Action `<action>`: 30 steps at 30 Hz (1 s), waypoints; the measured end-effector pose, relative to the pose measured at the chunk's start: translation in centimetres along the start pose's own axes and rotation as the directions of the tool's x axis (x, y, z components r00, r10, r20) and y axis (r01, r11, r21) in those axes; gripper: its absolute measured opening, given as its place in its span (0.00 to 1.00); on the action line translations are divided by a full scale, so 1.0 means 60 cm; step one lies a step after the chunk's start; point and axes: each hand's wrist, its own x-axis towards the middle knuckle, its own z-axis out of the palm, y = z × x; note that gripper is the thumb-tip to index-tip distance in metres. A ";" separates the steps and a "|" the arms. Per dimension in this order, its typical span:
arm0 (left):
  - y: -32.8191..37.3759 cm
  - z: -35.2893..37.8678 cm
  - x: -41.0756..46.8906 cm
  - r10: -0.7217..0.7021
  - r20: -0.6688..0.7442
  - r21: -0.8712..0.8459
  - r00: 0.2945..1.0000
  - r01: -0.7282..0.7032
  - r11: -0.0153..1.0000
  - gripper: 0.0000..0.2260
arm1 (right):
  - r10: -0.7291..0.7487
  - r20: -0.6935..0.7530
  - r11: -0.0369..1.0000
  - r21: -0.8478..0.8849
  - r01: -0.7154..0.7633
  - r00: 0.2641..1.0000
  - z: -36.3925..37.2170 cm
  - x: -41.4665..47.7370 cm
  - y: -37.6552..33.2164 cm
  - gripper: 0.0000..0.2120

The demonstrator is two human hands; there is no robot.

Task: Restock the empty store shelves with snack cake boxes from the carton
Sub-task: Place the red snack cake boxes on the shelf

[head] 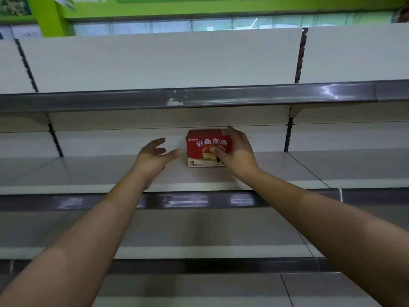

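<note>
1. White store shelving beneath a green wall band (155, 9), with a glossy grey price rail (66, 201) along each front edge.
2. Clasping with the right hand (238, 151): thumb pressed on the front face of the snack cake boxes (199, 149), fingers curled over their top right corner.
3. Spread wide and holding nothing, the left hand (152, 156), just left of the boxes, apart.
4. Standing upright, packed front to back, on the middle shelf (88, 171): red cardboard, white lettering, layered cake picture, cream bottom band.

The middle shelf (88, 171) lay open on both sides of the snack cake boxes (204, 151); the upper shelf lip (132, 101) limited headroom.
</note>
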 end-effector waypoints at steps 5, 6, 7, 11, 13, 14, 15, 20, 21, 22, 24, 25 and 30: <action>-0.006 -0.058 -0.081 0.029 -0.091 -0.103 0.995 -0.039 0.994 0.12 | -0.086 0.081 0.995 -0.034 0.089 0.993 0.041 -0.049 -0.052 0.29; -0.010 -0.071 -0.101 0.033 -0.115 -0.117 0.993 -0.047 0.992 0.09 | -0.120 0.101 0.992 -0.036 0.124 0.988 0.054 -0.063 -0.064 0.25; -0.016 -0.086 -0.119 0.035 -0.139 -0.124 0.990 -0.052 0.991 0.08 | -0.152 0.127 0.988 -0.016 0.155 0.980 0.067 -0.078 -0.075 0.20; -0.056 -0.150 -0.198 0.022 -0.210 -0.113 0.977 -0.046 0.993 0.04 | -0.291 0.227 0.957 0.049 0.287 0.929 0.138 -0.142 -0.116 0.21; -0.082 -0.182 -0.240 0.003 -0.244 -0.108 0.970 -0.030 0.994 0.05 | -0.355 0.265 0.935 0.092 0.343 0.896 0.178 -0.176 -0.139 0.19; -0.096 -0.199 -0.261 -0.013 -0.262 -0.108 0.965 -0.016 0.994 0.05 | -0.386 0.288 0.922 0.107 0.371 0.876 0.198 -0.194 -0.150 0.18; -0.108 -0.215 -0.282 -0.030 -0.279 -0.106 0.960 0.001 0.994 0.05 | -0.418 0.309 0.908 0.116 0.403 0.854 0.218 -0.211 -0.161 0.18; -0.176 -0.284 -0.382 -0.159 -0.391 -0.140 0.906 0.113 0.984 0.03 | -0.510 0.413 0.857 0.172 0.485 0.755 0.322 -0.288 -0.203 0.15; -0.192 -0.295 -0.401 -0.186 -0.416 -0.145 0.890 0.137 0.980 0.04 | -0.525 0.435 0.848 0.200 0.490 0.732 0.343 -0.303 -0.211 0.16; -0.210 -0.306 -0.420 -0.217 -0.439 -0.156 0.872 0.165 0.974 0.04 | -0.529 0.467 0.846 0.225 0.483 0.708 0.361 -0.320 -0.219 0.16; -0.245 -0.324 -0.457 -0.282 -0.480 -0.190 0.831 0.215 0.958 0.03 | -0.531 0.542 0.844 0.268 0.465 0.651 0.396 -0.351 -0.231 0.16; -0.262 -0.332 -0.474 -0.311 -0.496 -0.203 0.811 0.240 0.949 0.03 | -0.540 0.569 0.838 0.292 0.461 0.620 0.415 -0.365 -0.235 0.17; -0.330 -0.357 -0.544 -0.394 -0.594 -0.236 0.701 0.317 0.919 0.03 | -0.588 0.656 0.804 0.407 0.434 0.474 0.512 -0.438 -0.246 0.17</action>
